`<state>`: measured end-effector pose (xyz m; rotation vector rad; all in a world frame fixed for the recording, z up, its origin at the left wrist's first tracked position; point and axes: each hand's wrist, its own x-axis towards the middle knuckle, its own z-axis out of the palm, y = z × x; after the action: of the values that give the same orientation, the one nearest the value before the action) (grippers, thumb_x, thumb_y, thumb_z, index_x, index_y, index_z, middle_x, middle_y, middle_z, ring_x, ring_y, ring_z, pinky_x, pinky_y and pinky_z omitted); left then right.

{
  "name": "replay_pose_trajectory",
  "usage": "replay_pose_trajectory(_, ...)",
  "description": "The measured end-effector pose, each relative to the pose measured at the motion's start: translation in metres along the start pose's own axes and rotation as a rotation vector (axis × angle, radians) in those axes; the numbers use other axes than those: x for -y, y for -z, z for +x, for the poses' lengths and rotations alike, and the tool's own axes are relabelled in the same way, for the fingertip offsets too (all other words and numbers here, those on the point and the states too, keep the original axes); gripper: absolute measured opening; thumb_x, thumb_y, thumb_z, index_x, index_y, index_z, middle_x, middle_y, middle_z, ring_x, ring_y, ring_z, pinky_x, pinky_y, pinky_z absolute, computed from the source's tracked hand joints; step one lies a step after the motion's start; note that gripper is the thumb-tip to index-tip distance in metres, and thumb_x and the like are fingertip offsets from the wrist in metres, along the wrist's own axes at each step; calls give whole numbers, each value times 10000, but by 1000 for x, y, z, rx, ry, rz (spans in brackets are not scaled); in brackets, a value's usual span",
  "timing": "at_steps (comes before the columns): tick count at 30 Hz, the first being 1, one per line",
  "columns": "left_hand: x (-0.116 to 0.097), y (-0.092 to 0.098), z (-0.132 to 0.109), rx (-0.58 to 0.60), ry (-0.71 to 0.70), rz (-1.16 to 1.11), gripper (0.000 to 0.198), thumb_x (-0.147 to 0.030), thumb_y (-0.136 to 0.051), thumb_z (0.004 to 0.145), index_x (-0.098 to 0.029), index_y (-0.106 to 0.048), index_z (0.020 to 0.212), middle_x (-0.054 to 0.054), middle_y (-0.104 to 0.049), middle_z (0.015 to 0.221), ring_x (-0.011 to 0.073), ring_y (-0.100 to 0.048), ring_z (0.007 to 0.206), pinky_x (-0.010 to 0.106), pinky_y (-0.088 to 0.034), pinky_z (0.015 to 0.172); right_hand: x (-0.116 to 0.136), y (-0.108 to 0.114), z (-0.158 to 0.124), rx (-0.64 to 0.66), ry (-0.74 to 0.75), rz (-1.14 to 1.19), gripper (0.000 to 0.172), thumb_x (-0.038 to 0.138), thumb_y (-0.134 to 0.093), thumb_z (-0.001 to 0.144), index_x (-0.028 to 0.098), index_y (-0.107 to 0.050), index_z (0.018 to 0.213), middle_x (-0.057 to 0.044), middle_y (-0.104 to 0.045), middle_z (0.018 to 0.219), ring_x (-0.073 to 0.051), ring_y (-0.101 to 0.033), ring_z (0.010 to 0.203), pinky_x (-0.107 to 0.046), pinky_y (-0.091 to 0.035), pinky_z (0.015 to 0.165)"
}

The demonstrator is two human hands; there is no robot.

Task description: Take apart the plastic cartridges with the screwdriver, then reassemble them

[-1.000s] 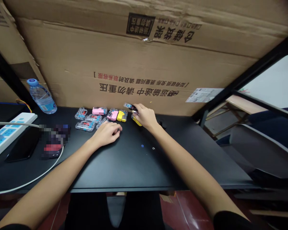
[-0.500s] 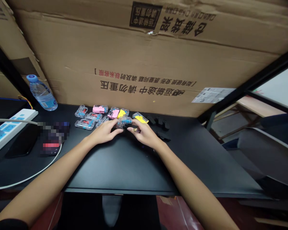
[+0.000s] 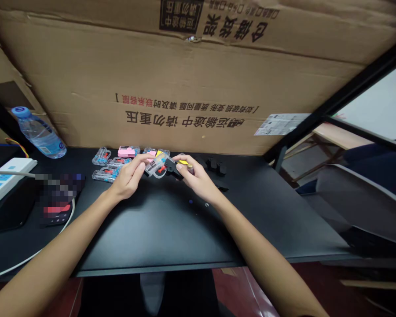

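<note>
My left hand pinches a clear plastic case with red parts inside above the black desk. My right hand holds a small black piece against the case's right end, with a bit of yellow showing by its fingers. Just behind my left hand lie several similar clear cases and a pink-topped case. Small black parts stand to the right of my right hand. The hands hide part of the case.
A water bottle lies at the back left against a large upside-down cardboard sheet. A power strip, a phone, a blurred object and a cable sit left. The desk's front edge runs below my forearms.
Both hands have lifted and turned the clear case and black piece, bringing them closer together. The yellow-marked case is no longer lying separately at the right, and the view has shifted slightly left.
</note>
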<state>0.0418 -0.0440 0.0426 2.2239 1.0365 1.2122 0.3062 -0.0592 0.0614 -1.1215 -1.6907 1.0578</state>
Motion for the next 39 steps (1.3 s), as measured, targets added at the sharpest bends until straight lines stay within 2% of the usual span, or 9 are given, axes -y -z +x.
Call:
replay_pose_trajectory(4,-3,4,0,75,-251,35,522,-526,-362,1127,-228,-627,1463,128,-716,1258,287,-668,1102,455,-551,995,0,2,2,148,-218,317,428,587,-692,969,274,-640,1256,58,-546,703,-79,-203,449,-231,-148,438)
replay_pose_trajectory(7,-6,1,3,-4,-316,112,483,-519,-608,1052,-242,-639,1447,147,-671,1367,316,-641,1242,494,-531,1095,0,2,2,179,-288,464,429,563,-706,955,262,-643,1253,33,-638,749,-52,-143,430,-219,-96,422)
replay_pose_trajectory(12,-4,-5,4,40,-332,119,160,-320,-690,1040,-233,-700,1174,92,-757,1129,261,-708,1101,434,-560,1004,-3,-11,0,275,-382,521,366,528,-694,960,225,-679,1164,33,-644,673,-44,-148,414,-193,-103,388)
replay_pose_trajectory(15,-1,-5,3,48,-285,115,137,-346,-667,1059,-213,-696,1073,78,-776,1025,246,-724,1004,405,-568,937,-4,-11,2,272,-391,521,377,559,-673,968,211,-678,1113,-17,-712,714,-42,-164,408,-189,-125,366)
replay_pose_trajectory(22,1,-7,-1,-1,-179,277,351,-507,-619,1056,-191,-692,921,70,-734,826,222,-685,755,341,-527,721,-13,67,19,-155,-259,431,280,459,-727,956,196,-690,1045,26,-638,648,-32,-172,412,-155,-146,349)
replay_pose_trajectory(23,1,-7,-1,14,-184,295,372,-522,-615,1055,-192,-685,899,64,-722,798,217,-671,726,334,-508,695,-18,78,20,-144,-303,488,278,456,-721,959,193,-678,1039,36,-623,643,-25,-145,412,-146,-135,343)
replay_pose_trajectory(28,5,-10,-2,43,-205,357,420,-545,-606,1054,-201,-631,815,20,-610,674,185,-578,608,312,-396,606,-45,102,22,283,-544,547,292,461,-729,961,186,-654,1024,30,-654,707,-6,-77,417,-123,-134,313)
replay_pose_trajectory(32,8,-11,-3,47,-146,378,422,-550,-608,1046,-214,-586,791,8,-578,666,188,-562,621,308,-372,619,-61,101,29,247,-386,554,281,462,-743,941,201,-639,935,91,-540,565,-18,-73,395,-115,-150,310)
replay_pose_trajectory(39,15,-14,-2,97,-58,431,490,-601,-641,1012,-226,-527,719,8,-519,629,222,-528,698,318,-386,686,-73,122,43,-78,-100,640,256,422,-723,909,217,-617,799,119,-390,433,-45,-142,340,-141,-211,318)
